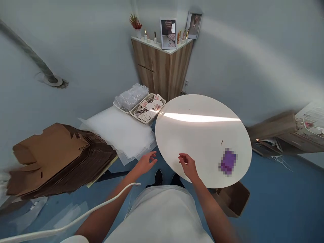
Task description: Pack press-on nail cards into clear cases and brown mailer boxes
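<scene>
Two bare hands, fingers loosely bent, at the round counter's near-left edge.
The left hand (148, 162) is half spread, thumb apart from the fingers, just beside the near-right corner of the stacked translucent sheets (118, 130); these lie left of the counter (197, 138). The right hand (187, 164) is curled, a gap between thumb and fingers, over the counter's near-left edge; whether it touches the top I cannot tell. A blurred purple item (228, 162) lies by the near-right edge. A basket (141, 119) of printed cards (151, 105) sits beside the far-left edge, and flattened cardboard (55, 148) lies left of the sheets.
</scene>
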A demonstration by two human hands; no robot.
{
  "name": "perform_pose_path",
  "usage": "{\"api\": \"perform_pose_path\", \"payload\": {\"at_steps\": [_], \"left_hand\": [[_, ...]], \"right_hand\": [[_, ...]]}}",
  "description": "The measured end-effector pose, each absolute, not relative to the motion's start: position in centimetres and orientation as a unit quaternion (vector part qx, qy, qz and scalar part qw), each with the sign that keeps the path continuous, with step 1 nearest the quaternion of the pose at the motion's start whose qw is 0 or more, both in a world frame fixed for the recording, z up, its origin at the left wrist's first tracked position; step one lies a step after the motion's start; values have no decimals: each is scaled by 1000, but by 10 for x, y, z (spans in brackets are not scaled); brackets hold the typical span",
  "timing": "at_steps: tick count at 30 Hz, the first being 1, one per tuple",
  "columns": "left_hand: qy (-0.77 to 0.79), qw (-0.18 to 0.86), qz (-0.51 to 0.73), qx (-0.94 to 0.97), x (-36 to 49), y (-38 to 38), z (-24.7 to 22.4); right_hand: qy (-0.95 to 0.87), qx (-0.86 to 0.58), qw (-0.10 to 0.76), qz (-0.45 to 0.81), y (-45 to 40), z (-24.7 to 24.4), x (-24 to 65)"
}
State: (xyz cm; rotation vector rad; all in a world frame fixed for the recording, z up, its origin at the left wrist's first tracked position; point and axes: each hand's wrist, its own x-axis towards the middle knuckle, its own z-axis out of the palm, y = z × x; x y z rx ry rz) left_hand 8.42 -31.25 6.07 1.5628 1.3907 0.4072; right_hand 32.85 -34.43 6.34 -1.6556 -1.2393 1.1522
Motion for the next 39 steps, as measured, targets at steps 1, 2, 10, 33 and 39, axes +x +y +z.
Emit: {"api": "perform_pose_path", "payload": {"at_steps": [1, 2, 10, 33, 39], "left_hand": [[579, 482, 173, 635, 78, -311, 62], [584, 479, 176, 631, 73, -308, 63], [611, 442, 129, 644, 50, -277, 74], [789, 295, 141, 520, -34, -58, 13], [777, 317, 147, 524, -31, -46, -5]], "right_hand": [[-502, -639, 364, 456, -338, 67, 323], [-518, -630, 354, 459, -332, 70, 319], [-580, -569, 320, 488, -255, 72, 299], [-758, -566, 130, 298, -16, 10, 98], [-796, -533, 69, 278, -4, -2, 86]]}}
